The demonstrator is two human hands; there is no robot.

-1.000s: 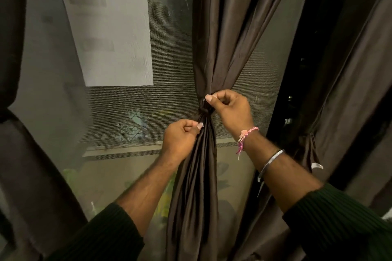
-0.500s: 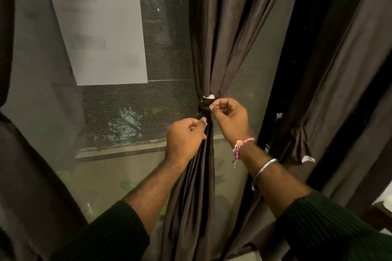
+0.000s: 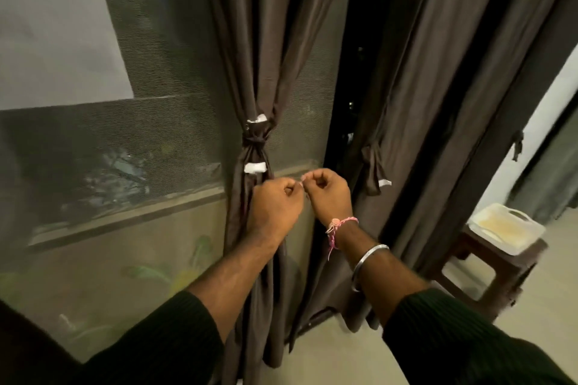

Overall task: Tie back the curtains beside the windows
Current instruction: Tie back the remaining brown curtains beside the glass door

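**Hands off the knot, curtain tied**

The middle curtain (image 3: pixel 259 50) is gathered and bound by a dark tie (image 3: pixel 256 140) knotted round its waist, in front of the mesh window (image 3: pixel 175 134). One white tag (image 3: pixel 257 118) sits just above the knot and another (image 3: pixel 255 167) just below it.

Half a second ago the right hand was pinching at the knot and the left hand pressed against the folds just under it. Now both have dropped below the knot and clear of it. The left hand (image 3: pixel 273 208) is in front of the curtain's lower folds, below the lower white tag, its grip curled closed with nothing visibly in it; whether the knuckles touch the cloth I cannot tell. The right hand (image 3: pixel 328 194), to the right of the knot and lower, is likewise curled into a loose fist with nothing visible in it, and its fingertips nearly meet those of the left.

The view has also swung right since then. Right of the knot hangs a second curtain (image 3: pixel 438 103) with a loose tie (image 3: pixel 373 167) dangling from it. Further right of it, near the floor, a brown stool (image 3: pixel 488 272) carries a white tray (image 3: pixel 508 228).
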